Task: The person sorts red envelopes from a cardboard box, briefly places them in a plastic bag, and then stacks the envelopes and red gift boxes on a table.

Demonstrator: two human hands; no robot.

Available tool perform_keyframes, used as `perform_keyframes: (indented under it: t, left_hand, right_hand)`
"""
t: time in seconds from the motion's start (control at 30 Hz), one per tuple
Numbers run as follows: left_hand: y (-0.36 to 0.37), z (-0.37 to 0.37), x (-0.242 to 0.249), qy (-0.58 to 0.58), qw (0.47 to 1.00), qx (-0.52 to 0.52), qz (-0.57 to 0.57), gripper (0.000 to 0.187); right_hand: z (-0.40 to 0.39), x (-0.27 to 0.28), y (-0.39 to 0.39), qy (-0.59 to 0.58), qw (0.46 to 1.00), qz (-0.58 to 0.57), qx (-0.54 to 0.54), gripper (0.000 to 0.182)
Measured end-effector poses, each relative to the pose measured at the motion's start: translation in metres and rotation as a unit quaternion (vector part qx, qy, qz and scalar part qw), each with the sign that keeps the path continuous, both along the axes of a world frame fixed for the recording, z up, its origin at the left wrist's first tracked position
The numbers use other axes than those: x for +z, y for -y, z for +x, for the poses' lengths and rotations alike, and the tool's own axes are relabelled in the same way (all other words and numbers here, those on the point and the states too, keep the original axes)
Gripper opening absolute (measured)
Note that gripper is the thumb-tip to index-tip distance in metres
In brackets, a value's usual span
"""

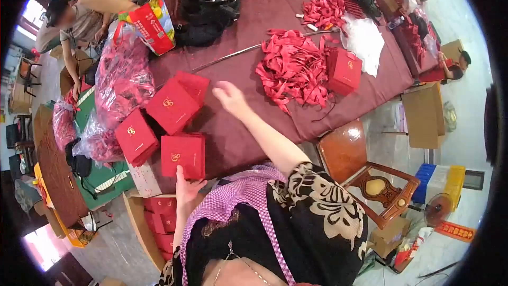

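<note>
At the near edge of the table lies a stack of flat red squares with gold print. My left hand is at its near edge, the thumb overlapping the stack and the other fingers loosely spread below it. Farther in, my right hand hovers over the cloth, fingers stretched out and holding nothing. Just left of it lie a large red stack and a partly covered red square. Another printed red stack leans at the left.
A heap of red ribbons lies beside a red printed stack on the maroon tablecloth. Clear plastic bags bulge at the left. An open carton stands below the table, a wooden chair to the right. Other people sit around.
</note>
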State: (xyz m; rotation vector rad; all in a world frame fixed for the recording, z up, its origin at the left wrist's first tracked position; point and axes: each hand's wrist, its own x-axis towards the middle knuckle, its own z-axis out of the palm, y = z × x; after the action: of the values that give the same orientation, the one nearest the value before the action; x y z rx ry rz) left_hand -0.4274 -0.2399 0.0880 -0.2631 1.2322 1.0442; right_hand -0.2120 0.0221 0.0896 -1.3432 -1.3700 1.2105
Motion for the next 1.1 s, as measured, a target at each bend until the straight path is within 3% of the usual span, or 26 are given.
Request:
perform_keyframes:
  t: [0.03, 0.1, 0.17, 0.2, 0.23, 0.27, 0.3, 0.33, 0.37, 0.47, 0.5, 0.57, 0.67, 0.73, 0.77, 0.8, 0.83, 0.9, 0.93, 0.97, 1.03, 1.07, 1.1]
  left_hand:
    - [0.003, -0.005, -0.011, 0.023, 0.998, 0.038, -0.053, 0.093]
    - [0.011, -0.002, 0.002, -0.007, 0.999, 0.014, -0.051, 0.104]
    - [0.020, 0.003, 0.011, -0.042, 0.996, 0.001, -0.073, 0.109]
    - [0.023, 0.007, 0.013, -0.055, 0.994, 0.004, -0.093, 0.108]
    - [0.026, 0.011, 0.014, -0.069, 0.991, 0.006, -0.111, 0.108]
    - [0.033, 0.009, 0.011, -0.054, 0.994, -0.012, -0.096, 0.102]
    - [0.036, 0.013, 0.011, -0.076, 0.993, -0.027, -0.087, 0.096]
    - [0.037, 0.019, 0.012, -0.098, 0.991, -0.042, -0.077, 0.090]
    - [0.033, 0.021, 0.009, -0.095, 0.991, -0.055, -0.079, 0.074]
    - [0.010, 0.054, 0.028, -0.101, 0.991, -0.066, -0.063, 0.045]
    - [0.002, 0.069, 0.038, -0.114, 0.989, -0.060, -0.072, 0.041]
    - [-0.003, 0.089, 0.044, -0.150, 0.985, -0.040, -0.081, 0.030]
    - [0.006, 0.109, 0.042, -0.166, 0.980, -0.033, -0.105, 0.039]
    - [0.023, 0.127, 0.044, -0.140, 0.990, -0.027, 0.020, 0.041]
    - [0.018, 0.134, 0.053, -0.127, 0.990, -0.040, -0.044, 0.039]
    - [0.039, 0.127, 0.021, -0.077, 0.997, -0.003, 0.000, 0.040]
    - [0.055, 0.124, -0.002, -0.046, 0.998, 0.025, 0.022, 0.046]
    - [0.031, 0.166, 0.056, -0.183, 0.978, 0.074, -0.073, 0.051]
    - [0.038, 0.165, 0.048, -0.197, 0.971, 0.108, -0.087, 0.053]
    - [0.039, 0.167, 0.045, -0.208, 0.964, 0.131, -0.099, 0.055]
    - [0.038, 0.160, 0.050, -0.304, 0.938, 0.126, -0.110, 0.059]
    - [0.038, 0.154, 0.044, -0.341, 0.920, 0.164, -0.105, 0.063]
    - [0.031, 0.146, 0.047, -0.340, 0.919, 0.169, -0.106, 0.063]
  right_hand:
    - [0.031, 0.004, 0.005, -0.017, 0.998, 0.031, -0.049, 0.048]
    - [0.109, 0.008, 0.007, 0.050, 0.984, 0.096, -0.140, 0.033]
    - [0.195, 0.056, 0.012, 0.155, 0.949, 0.184, -0.203, 0.024]
    - [0.223, 0.088, 0.019, 0.051, 0.948, 0.155, -0.274, 0.020]
    - [0.270, 0.082, 0.015, 0.115, 0.917, 0.187, -0.333, 0.020]
    - [0.314, 0.080, 0.016, 0.187, 0.884, 0.204, -0.378, 0.020]
    - [0.342, 0.084, 0.016, 0.103, 0.875, 0.183, -0.436, 0.022]
    - [0.400, 0.043, 0.009, -0.020, 0.866, 0.148, -0.478, 0.025]
    - [0.427, 0.043, 0.013, -0.051, 0.856, 0.109, -0.503, 0.028]
    - [0.497, 0.002, 0.023, -0.128, 0.857, 0.036, -0.498, 0.034]
    - [0.493, 0.012, 0.025, -0.121, 0.842, -0.026, -0.526, 0.035]
    - [0.503, -0.003, 0.027, -0.149, 0.850, -0.071, -0.500, 0.033]
    - [0.512, -0.016, 0.024, -0.246, 0.860, -0.079, -0.440, 0.031]
    - [0.519, -0.026, 0.022, -0.201, 0.861, -0.076, -0.461, 0.024]
    - [0.515, -0.029, 0.021, -0.215, 0.856, -0.111, -0.457, 0.017]
    - [0.511, -0.030, 0.022, -0.230, 0.850, -0.145, -0.452, 0.017]
    - [0.527, -0.066, 0.032, -0.211, 0.869, -0.136, -0.427, 0.030]
    - [0.461, -0.034, 0.058, 0.006, 0.924, -0.030, -0.382, 0.024]
    - [0.424, -0.014, 0.069, 0.115, 0.921, 0.025, -0.372, 0.021]
    - [0.413, -0.007, 0.074, 0.114, 0.934, 0.038, -0.337, 0.020]
    - [0.356, 0.006, 0.092, -0.069, 0.964, -0.143, -0.214, 0.019]
    - [0.324, 0.021, 0.098, 0.034, 0.993, -0.060, -0.095, 0.021]
    - [0.315, -0.020, 0.104, -0.020, 0.999, -0.040, 0.009, 0.021]
